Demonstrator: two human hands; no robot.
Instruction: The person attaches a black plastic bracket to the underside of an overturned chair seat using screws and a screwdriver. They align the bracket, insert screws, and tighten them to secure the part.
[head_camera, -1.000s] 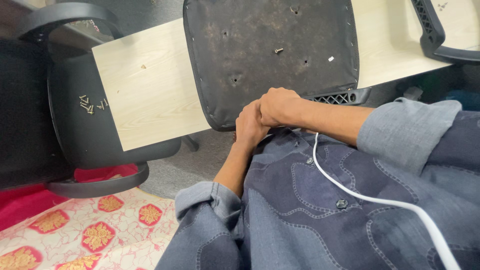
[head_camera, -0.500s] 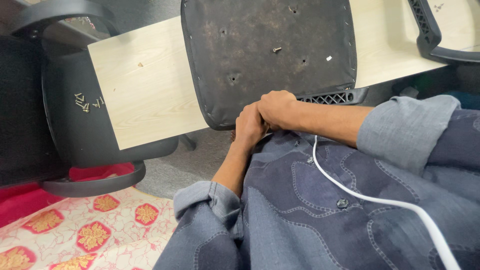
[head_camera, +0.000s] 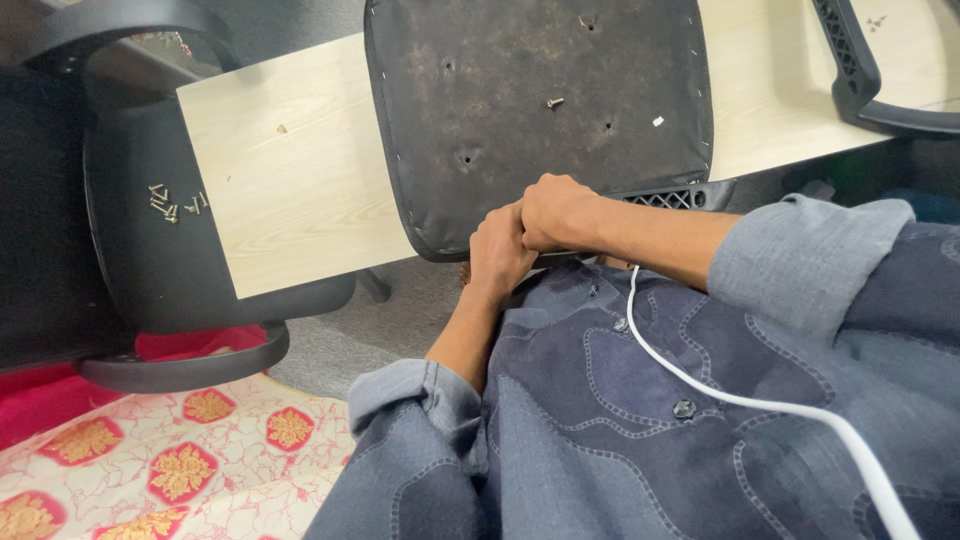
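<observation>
Two hands meet at the near edge of an upturned seat pad (head_camera: 540, 110), which lies underside up across a pale wooden board (head_camera: 290, 190). The right hand (head_camera: 552, 212) is curled into a fist at the pad's near rim, and the left hand (head_camera: 497, 255) is closed just below and against it; whether either grips anything small I cannot tell, since the fingers hide what lies between them. Both forearms come out of rolled grey-blue sleeves.

On the dark, worn underside of the pad, one screw (head_camera: 554, 102) stands near the middle, with several bare screw holes around it and a small white scrap (head_camera: 658, 121) toward the right edge. A black plastic grille (head_camera: 665, 197) shows under the pad's near right corner, touching the right hand's wrist side.

At the board's left end sits a black chair (head_camera: 150, 260), and a heap of loose screws (head_camera: 172, 204) lies on it just beside the board's left edge. A second black frame (head_camera: 850, 70) rests on the board's far right corner. A white cable (head_camera: 740, 400) runs down across the person's quilted shirt. A red and white patterned cloth (head_camera: 180, 470) covers the floor at lower left.
</observation>
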